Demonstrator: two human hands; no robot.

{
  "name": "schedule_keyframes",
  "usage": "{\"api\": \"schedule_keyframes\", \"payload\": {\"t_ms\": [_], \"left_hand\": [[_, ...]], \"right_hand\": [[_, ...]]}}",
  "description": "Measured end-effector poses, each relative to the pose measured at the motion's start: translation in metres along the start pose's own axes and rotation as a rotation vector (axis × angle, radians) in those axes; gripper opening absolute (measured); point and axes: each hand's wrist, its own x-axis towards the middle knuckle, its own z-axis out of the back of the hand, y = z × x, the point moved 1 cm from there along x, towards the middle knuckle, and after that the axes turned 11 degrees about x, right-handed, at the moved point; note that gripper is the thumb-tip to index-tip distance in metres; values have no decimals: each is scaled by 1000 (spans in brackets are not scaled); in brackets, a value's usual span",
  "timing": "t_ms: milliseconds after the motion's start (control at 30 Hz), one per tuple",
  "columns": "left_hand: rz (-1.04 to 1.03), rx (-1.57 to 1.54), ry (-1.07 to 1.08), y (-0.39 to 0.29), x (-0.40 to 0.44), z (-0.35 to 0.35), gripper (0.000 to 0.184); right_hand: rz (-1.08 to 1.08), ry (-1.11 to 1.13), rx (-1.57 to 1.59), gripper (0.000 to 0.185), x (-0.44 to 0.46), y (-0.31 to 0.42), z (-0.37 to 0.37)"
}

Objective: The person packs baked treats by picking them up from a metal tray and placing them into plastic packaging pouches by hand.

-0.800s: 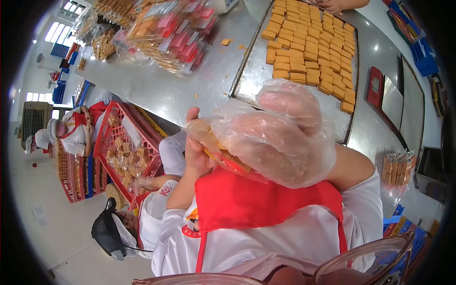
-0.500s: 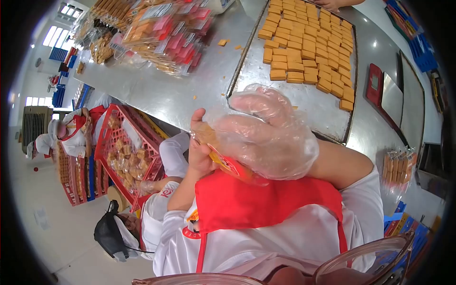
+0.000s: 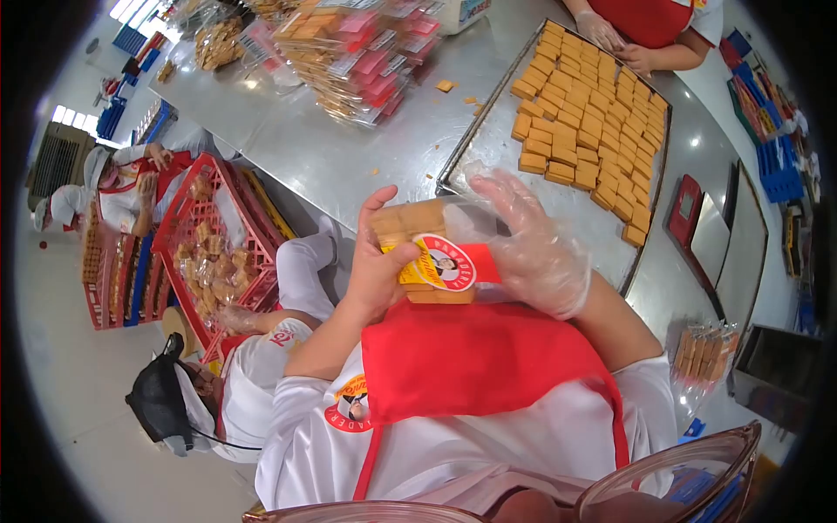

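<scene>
My left hand [image 3: 375, 261], bare, grips a clear bag of biscuits [image 3: 414, 227] by its left side, the thumb over the front. A round red and yellow label shows on the bag, facing up. My right hand [image 3: 536, 248], in a clear plastic glove, is at the bag's right end, fingers spread and partly behind the clear film; whether it touches the film is hard to tell. Beyond my hands, rows of orange-brown biscuits [image 3: 593, 113] lie on a metal tray [image 3: 484, 144].
Packed bags [image 3: 362, 57] are piled at the back left of the steel table [image 3: 288, 131]. A red scale [image 3: 684, 209] stands at the right. A co-worker's hands [image 3: 619, 44] are at the tray's far edge. Another person [image 3: 261, 375] is beside a red crate [image 3: 187, 213] at the left.
The bag has turned so its label faces up. My right hand has drawn back to the right and its fingers have spread. The view has shifted, showing more of the far co-worker.
</scene>
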Motion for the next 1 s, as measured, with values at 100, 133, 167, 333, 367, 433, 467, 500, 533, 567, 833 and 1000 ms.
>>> {"api": "schedule_keyframes", "payload": {"t_ms": [100, 133, 167, 333, 367, 433, 467, 500, 533, 567, 833, 1000], "left_hand": [[-110, 190, 2, -2, -4, 5, 72], [-145, 261, 8, -3, -4, 8, 72], [-179, 331, 13, -3, -3, 10, 72], [-80, 141, 11, 5, 10, 9, 72], [39, 17, -51, 8, 12, 11, 77], [349, -151, 99, 9, 8, 15, 88], [435, -301, 244, 12, 5, 19, 88], [520, -456, 388, 18, 1, 23, 88], [530, -651, 446, 22, 0, 25, 79], [452, -515, 451, 23, -1, 27, 75], [114, -232, 237, 7, 10, 20, 66], [-1, -22, 133, 1, 8, 7, 74]], "right_hand": [[-109, -110, 526, 28, -5, -19, -4], [-189, -117, 531, 25, -1, -12, -4], [-156, -99, 475, 23, 3, -9, -2], [342, -91, -37, 21, 23, 8, 20], [428, -128, -152, 20, 27, 13, 24], [606, -98, -273, 19, 19, 12, 23], [696, -85, -330, 18, 13, 9, 18], [730, -73, -351, 19, 8, 2, 11], [760, -57, -370, 20, 2, -6, 2], [696, -42, -373, 22, -4, -7, -1], [-51, -28, 110, 39, -23, -19, -13], [-437, -45, 618, 37, -29, -28, -18]]}}
